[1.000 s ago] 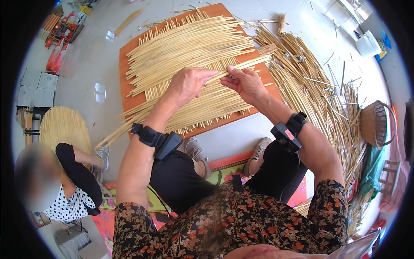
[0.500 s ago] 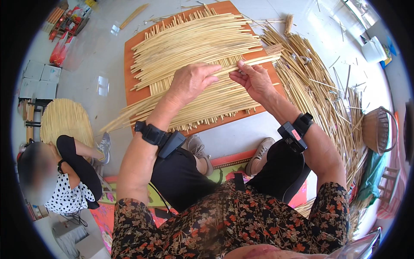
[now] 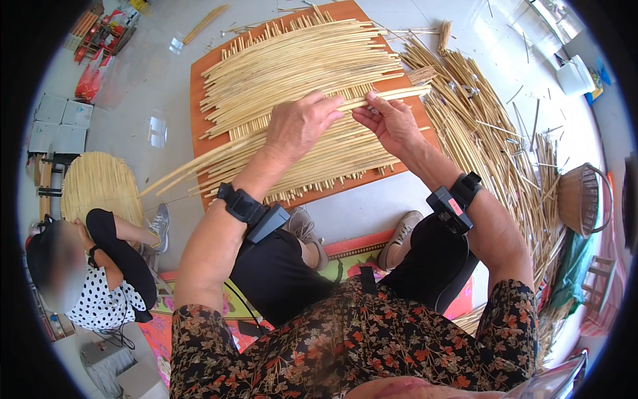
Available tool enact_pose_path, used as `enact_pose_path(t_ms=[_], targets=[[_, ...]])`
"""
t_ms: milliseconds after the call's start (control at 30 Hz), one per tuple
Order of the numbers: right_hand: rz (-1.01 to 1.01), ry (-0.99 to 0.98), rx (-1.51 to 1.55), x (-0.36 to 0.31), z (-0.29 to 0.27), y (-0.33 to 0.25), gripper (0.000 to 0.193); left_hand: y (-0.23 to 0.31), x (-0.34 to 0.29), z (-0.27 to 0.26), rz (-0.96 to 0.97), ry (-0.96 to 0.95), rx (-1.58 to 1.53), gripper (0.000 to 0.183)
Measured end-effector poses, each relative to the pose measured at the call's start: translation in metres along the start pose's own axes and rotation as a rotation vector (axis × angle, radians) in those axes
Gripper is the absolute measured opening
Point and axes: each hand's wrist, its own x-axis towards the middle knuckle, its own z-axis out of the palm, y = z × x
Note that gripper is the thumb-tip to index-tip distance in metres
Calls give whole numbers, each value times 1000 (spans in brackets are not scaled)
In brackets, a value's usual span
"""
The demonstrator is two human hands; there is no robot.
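Note:
Both my hands are over a low orange-brown table [image 3: 349, 9], on which lies a mat of dry straw-coloured stalks [image 3: 299, 63], with rows crossed by stalks running the other way. My left hand [image 3: 299, 126] is closed, fingers pinched round a few long stalks [image 3: 199, 161]. Their far-left ends stick out past the table's left edge. Close by on the right, my right hand [image 3: 392, 123] pinches the same stalks between thumb and fingers. Beyond it their right ends reach the table's right side. The palms hide part of the stalks.
A large heap of loose stalks [image 3: 488, 139] covers the floor at the right, beside a wicker basket [image 3: 578, 199]. At the left another person [image 3: 106, 279] sits near a finished-looking round stalk mat [image 3: 100, 183]. White boxes [image 3: 63, 126] stand at the far left.
The held stalks have slid and lifted a little, their left ends now farther left. My left hand has shifted slightly up and right; my right hand has barely moved.

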Motion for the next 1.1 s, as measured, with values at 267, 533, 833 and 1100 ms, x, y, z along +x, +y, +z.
enact_pose_path(t_ms=[267, 533, 833, 1100], targets=[[44, 32, -119, -7, -6, -18, 22, -21, 8, 1, -23, 4, 36, 30], [-1, -688, -1233, -74, 48, -15, 15, -77, 2, 36, -92, -108, -53, 32], [-127, -614, -1264, -89, 60, -18, 49, -99, 0, 96, -113, -151, -186, 28], [-145, -572, -1291, -62, 55, -7, 12, -113, 1, 120, -100, -158, -260, 28]])
